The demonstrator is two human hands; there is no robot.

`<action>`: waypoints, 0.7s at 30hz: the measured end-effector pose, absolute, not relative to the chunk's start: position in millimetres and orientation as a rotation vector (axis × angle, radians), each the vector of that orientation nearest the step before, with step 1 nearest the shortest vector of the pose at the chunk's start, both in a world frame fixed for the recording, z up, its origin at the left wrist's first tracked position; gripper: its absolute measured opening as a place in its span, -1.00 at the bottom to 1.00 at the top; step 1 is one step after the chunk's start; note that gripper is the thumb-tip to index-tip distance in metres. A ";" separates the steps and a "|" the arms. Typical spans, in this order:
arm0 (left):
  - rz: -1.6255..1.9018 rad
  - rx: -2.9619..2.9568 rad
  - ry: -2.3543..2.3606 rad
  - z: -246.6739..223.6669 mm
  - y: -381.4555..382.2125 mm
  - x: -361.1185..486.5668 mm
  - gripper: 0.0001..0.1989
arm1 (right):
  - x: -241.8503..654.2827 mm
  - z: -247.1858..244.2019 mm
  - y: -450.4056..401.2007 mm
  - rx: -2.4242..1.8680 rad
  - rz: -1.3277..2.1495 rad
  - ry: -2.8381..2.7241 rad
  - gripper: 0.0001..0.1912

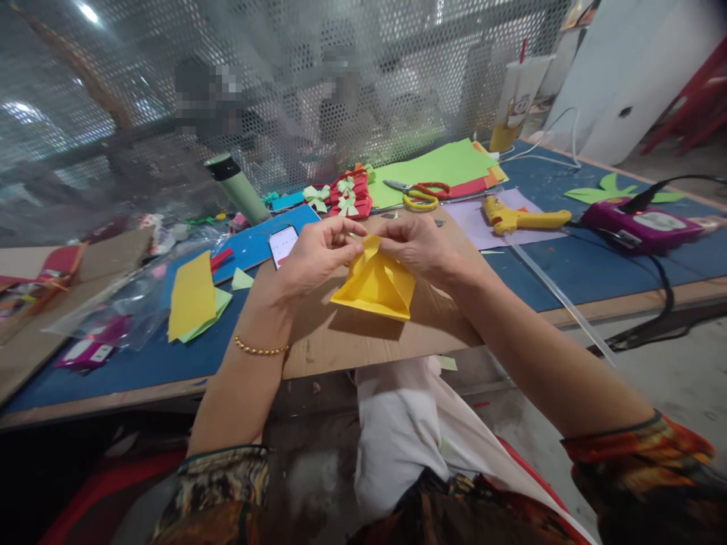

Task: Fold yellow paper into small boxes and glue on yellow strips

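Note:
A folded yellow paper pouch, wide at its base and narrow at the top, is held just above a sheet of brown cardboard. My left hand pinches its top from the left side. From the right, the fingers of my right hand close on the same narrow top. A sliver of pale green shows by the left fingertips, too small to make out. Behind my hands lie red folded paper pieces with green bows and scissors with red and yellow handles.
A yellow glue gun with a clear glue stick lies to the right, near a purple corded device. A phone, yellow paper strips and a green bottle are on the left. A drink cup stands at the back.

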State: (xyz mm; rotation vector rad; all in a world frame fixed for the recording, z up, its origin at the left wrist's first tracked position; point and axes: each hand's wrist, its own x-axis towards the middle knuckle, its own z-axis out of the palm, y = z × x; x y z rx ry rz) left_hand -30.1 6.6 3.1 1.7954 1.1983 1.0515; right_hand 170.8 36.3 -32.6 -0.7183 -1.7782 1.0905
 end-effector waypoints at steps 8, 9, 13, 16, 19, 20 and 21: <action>1.085 1.871 1.176 0.1 10.9 -30.9 -0.76 | 173.8 -25.8 26.6 -0.775 1.138 -1.698 -0.39; 1.081 1.882 1.174 -0.4 10.8 -30.3 -0.76 | 173.1 -26.2 27.3 -0.791 1.124 -1.701 -0.38; 1.086 1.896 1.171 -2.8 9.5 -27.2 -0.75 | 169.8 -29.8 32.2 -0.831 1.105 -1.727 -0.46; 1.063 1.884 1.178 -0.9 6.4 -26.4 -0.77 | 169.4 -31.0 33.1 -0.825 1.115 -1.696 -0.52; 1.008 1.841 1.166 5.8 2.6 -29.3 -0.77 | 171.9 -29.0 30.6 -0.819 1.102 -1.682 -0.52; 1.001 1.824 1.157 8.5 1.6 -31.0 -0.76 | 173.2 -27.9 29.4 -0.816 1.101 -1.680 -0.53; 1.006 1.812 1.148 11.2 0.8 -32.9 -0.76 | 174.5 -26.8 28.4 -0.811 1.107 -1.673 -0.55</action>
